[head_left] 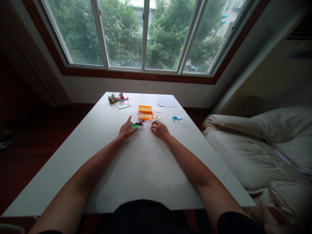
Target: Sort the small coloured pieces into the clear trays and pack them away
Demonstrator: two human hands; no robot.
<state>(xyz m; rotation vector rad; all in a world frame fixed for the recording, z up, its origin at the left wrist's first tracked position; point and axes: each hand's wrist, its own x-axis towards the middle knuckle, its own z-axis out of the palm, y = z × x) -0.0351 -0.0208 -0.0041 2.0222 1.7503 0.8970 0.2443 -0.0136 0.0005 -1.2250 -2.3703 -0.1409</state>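
Both my arms reach out over a white table (136,162). My left hand (126,130) rests beside a small clear box (136,124) of green and dark pieces, thumb and forefinger touching its edge. My right hand (159,129) lies knuckles up with its fingers curled, just right of that box, by a small white piece (149,121). What the curled fingers hold, if anything, is hidden. An orange tray (145,112) with small parts sits just beyond both hands.
A clear box with blue pieces (177,118) lies right of the tray. Small built figures and a pastel plate (119,100) stand at the far left, a sheet of paper (166,100) at the far right. A bed with pale bedding (263,146) adjoins the table's right side.
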